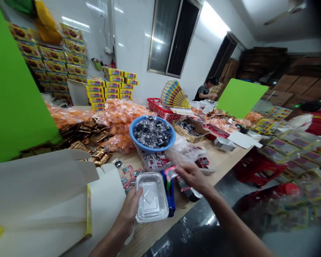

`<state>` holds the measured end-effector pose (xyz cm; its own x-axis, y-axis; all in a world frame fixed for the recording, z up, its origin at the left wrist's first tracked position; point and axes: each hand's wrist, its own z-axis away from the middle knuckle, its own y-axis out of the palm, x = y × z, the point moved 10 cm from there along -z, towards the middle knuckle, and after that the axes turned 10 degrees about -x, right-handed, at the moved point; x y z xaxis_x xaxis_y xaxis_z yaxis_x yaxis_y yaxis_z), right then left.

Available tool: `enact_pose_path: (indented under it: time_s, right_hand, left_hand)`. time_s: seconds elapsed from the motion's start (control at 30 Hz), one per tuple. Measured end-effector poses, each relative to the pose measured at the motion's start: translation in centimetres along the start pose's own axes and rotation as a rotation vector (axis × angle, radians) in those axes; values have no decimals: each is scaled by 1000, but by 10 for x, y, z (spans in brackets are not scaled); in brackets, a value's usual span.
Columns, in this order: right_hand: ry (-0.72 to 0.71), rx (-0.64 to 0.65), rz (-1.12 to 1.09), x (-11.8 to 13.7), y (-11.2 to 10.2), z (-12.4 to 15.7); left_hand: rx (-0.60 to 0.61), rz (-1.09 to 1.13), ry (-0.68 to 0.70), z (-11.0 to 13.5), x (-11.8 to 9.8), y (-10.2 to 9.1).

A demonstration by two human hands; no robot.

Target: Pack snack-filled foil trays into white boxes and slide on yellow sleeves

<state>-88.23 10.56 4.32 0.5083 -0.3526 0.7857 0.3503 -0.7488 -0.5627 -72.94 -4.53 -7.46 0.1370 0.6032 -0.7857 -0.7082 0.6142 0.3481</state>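
My left hand (128,211) grips the left edge of a rectangular foil tray (149,210), thumb over the rim; nothing lies in the tray. To the right of the tray, my right hand (194,177) pinches a small red-and-pink printed packet (171,173). Under that hand lies another similar packet (183,184). Between tray and right hand sits a blue tape dispenser (171,201), partly hidden by the tray. Several small red packets (127,169) are scattered behind the tray. A blue basin (133,140) of wrapped black round pieces stands on a container of small packets (156,160).
An open white carton (42,200) takes up the left front. Orange wrapped pieces (120,117) and gold packets (92,134) are heaped behind it. Yellow boxes (113,85) are stacked by the wall. A red basket (155,106) stands farther back. Two people (204,92) are across the room.
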Motion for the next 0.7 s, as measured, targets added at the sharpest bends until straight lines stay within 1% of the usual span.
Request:
enact_pose_path:
  time_s: [0.03,0.07,0.13,0.17,0.23,0.3,0.33,0.4,0.43,0.47,0.5,0.57,0.6,0.63,0.67,0.7]
  right_hand:
    - [-6,101,0,8,24,5]
    - [-6,170,-2,12,43,9]
    - [9,220,-26,12,68,11]
    - [18,214,-50,11,76,10]
    - [34,166,-95,10,82,4]
    - [28,106,-130,14,80,-4]
    - [16,73,-141,16,74,-8]
    - [-14,-10,-131,16,52,-15]
    - [-25,-71,-98,10,35,-17]
    - [-28,-142,-41,1,14,-17]
    - [-18,-208,37,-11,-6,-16]
    - [35,-284,233,-41,-40,-8]
    - [59,-305,336,-53,-52,-4]
    - [65,-320,423,-61,-59,-1]
    - [45,-332,485,-63,-62,0]
    - [-3,-341,513,-59,-59,-2]
  left_hand:
    - [18,11,-11,2,2,3]
    - [33,26,-22,4,4,5]
    - [36,54,-45,9,4,4]
    - [30,62,-60,12,3,0]
    - [3,58,-95,20,1,-11]
    - [-70,32,-99,27,-3,-34]
    - [-129,13,-82,30,-6,-49]
    - [-273,-29,-37,35,-11,-84]
    - [-326,-46,-21,36,-13,-98]
    - [-354,-56,-15,36,-13,-109]
    - [-356,-60,-19,34,-11,-114]
    - [-320,-52,-32,29,-7,-114]
    - [-299,-43,-37,27,-5,-110]
    - [-278,-31,-37,25,-4,-104]
    - [-258,-18,-35,23,-3,-98]
    - [-242,-5,-31,22,-2,-92]
